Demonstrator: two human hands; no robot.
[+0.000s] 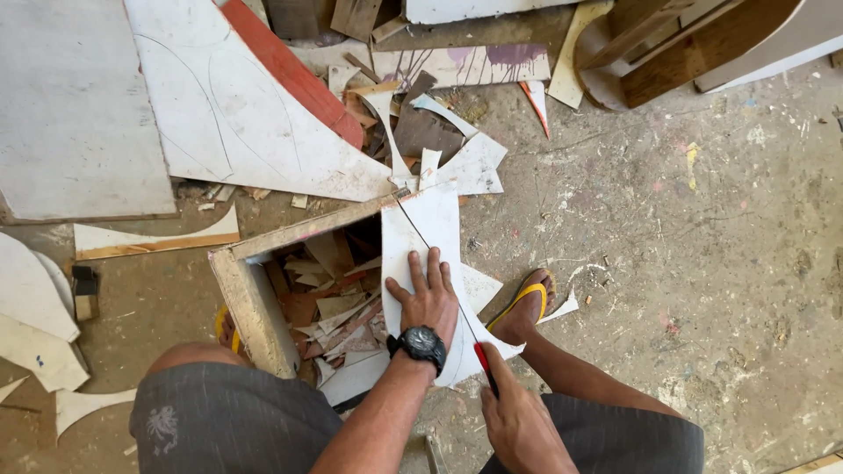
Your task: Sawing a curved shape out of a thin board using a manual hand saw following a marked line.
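Paint-spattered concrete floor (702, 263), strewn with board offcuts, carries an open wooden box (255, 290) full of scraps. Across the box's right rim lies a white board piece (421, 233), long axis running away from the person. Left hand (428, 298) presses it flat, fingers spread. Right hand (518, 421), closed round a red-handled saw (484, 364), sits just right of it, blade along the board's right side.

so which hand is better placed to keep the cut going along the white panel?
Right, likely. The right hand already grips the red-handled saw, its blade lying along the white panel. The left hand is pressed flat on the panel over the wooden box, steadying it.
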